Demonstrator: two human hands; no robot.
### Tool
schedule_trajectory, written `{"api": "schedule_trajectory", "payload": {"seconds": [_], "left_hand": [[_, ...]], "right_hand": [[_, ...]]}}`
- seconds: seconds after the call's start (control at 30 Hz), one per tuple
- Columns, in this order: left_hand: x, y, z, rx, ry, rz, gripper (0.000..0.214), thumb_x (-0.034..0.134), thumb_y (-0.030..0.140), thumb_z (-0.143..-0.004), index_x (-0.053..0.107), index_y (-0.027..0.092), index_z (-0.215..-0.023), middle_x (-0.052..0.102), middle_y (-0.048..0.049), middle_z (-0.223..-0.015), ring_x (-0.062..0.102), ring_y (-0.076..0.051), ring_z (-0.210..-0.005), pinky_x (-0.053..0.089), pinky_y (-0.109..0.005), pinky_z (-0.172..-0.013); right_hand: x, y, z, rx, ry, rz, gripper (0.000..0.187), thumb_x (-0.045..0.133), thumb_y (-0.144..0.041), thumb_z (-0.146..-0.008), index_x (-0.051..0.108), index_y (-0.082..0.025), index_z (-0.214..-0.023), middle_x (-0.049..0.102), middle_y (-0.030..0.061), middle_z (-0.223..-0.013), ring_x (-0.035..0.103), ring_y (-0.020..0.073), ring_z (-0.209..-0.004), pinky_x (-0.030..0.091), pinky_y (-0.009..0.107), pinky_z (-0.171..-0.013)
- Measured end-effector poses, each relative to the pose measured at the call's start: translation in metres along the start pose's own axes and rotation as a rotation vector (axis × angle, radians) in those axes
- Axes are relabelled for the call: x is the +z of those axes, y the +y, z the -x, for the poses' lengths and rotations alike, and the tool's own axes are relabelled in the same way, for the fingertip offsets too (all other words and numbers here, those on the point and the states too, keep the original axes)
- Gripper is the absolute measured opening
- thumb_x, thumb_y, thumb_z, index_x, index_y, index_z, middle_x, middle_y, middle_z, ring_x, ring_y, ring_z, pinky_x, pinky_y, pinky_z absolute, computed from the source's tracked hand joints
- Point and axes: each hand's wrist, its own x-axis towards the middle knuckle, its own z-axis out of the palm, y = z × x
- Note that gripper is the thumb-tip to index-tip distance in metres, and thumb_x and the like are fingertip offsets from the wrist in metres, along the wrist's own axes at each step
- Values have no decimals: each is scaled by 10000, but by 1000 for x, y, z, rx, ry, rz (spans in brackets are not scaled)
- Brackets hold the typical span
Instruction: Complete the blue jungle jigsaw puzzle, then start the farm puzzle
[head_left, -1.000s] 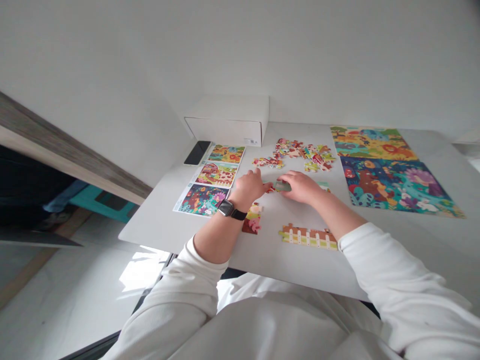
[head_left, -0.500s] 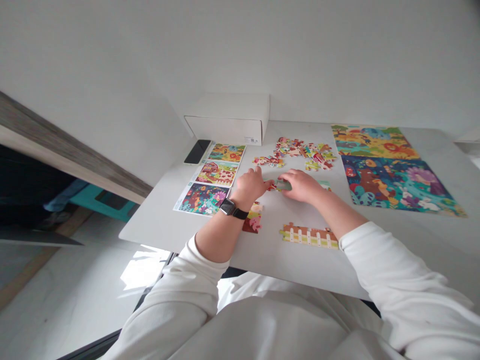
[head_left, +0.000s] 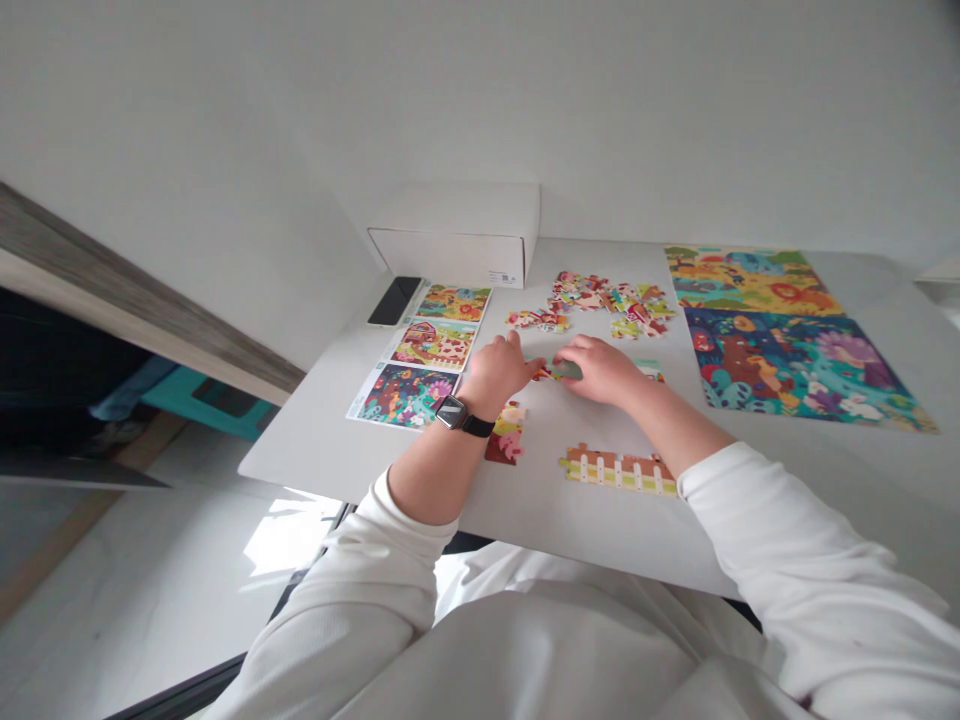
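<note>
My left hand (head_left: pixel 501 368), with a black watch on its wrist, and my right hand (head_left: pixel 604 370) meet over a few small puzzle pieces (head_left: pixel 559 371) on the white table (head_left: pixel 570 500). Both hands have their fingers curled, pinching those pieces between them. A heap of loose puzzle pieces (head_left: pixel 606 300) lies just beyond the hands. A joined fence strip (head_left: pixel 616 471) lies near my right forearm. A small joined section with a pink pig (head_left: pixel 506 443) sits below my left wrist.
Two finished puzzles (head_left: pixel 780 335) lie at the right. Three picture cards (head_left: pixel 426 355) line the left side, with a black phone (head_left: pixel 395 301) behind them. A white box (head_left: pixel 459 240) stands against the wall.
</note>
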Motion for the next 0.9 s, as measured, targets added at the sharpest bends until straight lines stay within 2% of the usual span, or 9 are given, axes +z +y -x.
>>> {"api": "schedule_trajectory", "payload": {"seconds": [0.23,0.5,0.67,0.9], "left_hand": [[-1,1,0,-4,-9,-1,745,566,693,-1031,510,129,-1517,694,-234,-1365,714,-364,-1259,557,-371,-1011],[-3,1,1,-1,-23,-12,773,542,718,-1031,502,123,-1521,690,-233,-1379,706,-368,-1272,552,-365,-1010],[-2,2,1,2,-7,-22,855,592,755,-992,504,89,-1521,683,-253,-1381,713,-384,-1261,563,-369,-989],[-3,4,-1,-15,-36,7,899,603,776,-976,485,89,-1543,654,-277,-1428,701,-401,-1287,558,-378,-1000]], "right_hand": [[-3,1,0,-6,-20,-20,254,766,-250,-928,827,-260,-1175,732,95,-1186,695,277,-1136,529,361,-1019],[-9,-5,0,-9,-66,28,271,745,-255,-965,835,-231,-1219,732,114,-1203,691,281,-1152,510,361,-1045],[-11,-7,-1,-7,-103,57,275,745,-276,-974,826,-220,-1231,727,122,-1213,680,283,-1165,503,356,-1037],[-13,-7,-1,23,-129,51,267,748,-315,-986,820,-253,-1236,723,113,-1217,687,278,-1150,511,345,-999]]}}
